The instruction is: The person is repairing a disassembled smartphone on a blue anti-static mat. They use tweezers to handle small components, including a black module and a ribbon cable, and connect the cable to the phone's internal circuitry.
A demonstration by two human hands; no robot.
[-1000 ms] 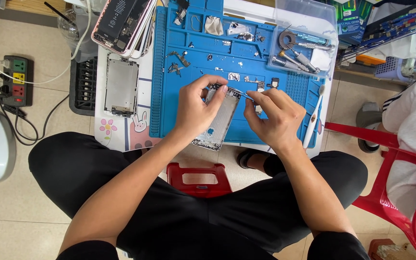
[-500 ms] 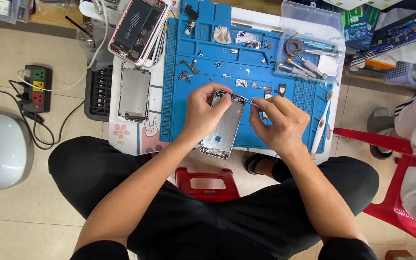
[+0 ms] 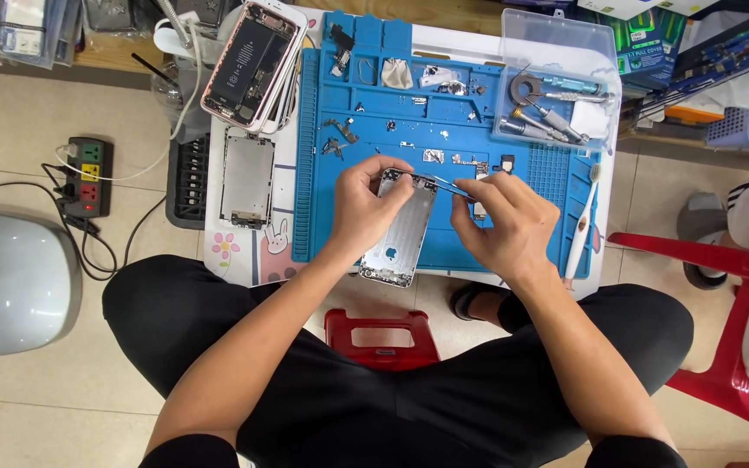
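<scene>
Nearest the camera: legs in black, a red stool (image 3: 381, 336) between the knees, both forearms reaching fwd to the work. L hand (image 3: 366, 208) is clamped on the phone shell (image 3: 399, 232), thumb and fingers wrapped round its far end, shell tipped up off the blue mat (image 3: 444, 130). Shell's long axis runs from the near mat edge away and slightly right; near end sticks out past the mat edge, unsupported. R hand (image 3: 504, 221) sits just right of the shell, fingers pinched shut on thin tweezers (image 3: 451, 185). Tweezers point left, across the shell's axis, tips right at the shell's far edge beside the L fingertips. So the work spot lies left of the R grip, and the R hand is the nearer one to it w/ the tool. Whether the tips hold anything: can't tell, too small. Shell's inner face is turned away, hidden. Further out on the mat: small screws and metal bits, hard to make out singly. Right of the R hand a white brush (image 3: 581, 227); beyond, a clear box (image 3: 556, 82) w/ drivers. Far left of the L grip, a bare frame (image 3: 247, 176) and an opened phone (image 3: 253, 62). Floor left: power strip (image 3: 86, 176).
</scene>
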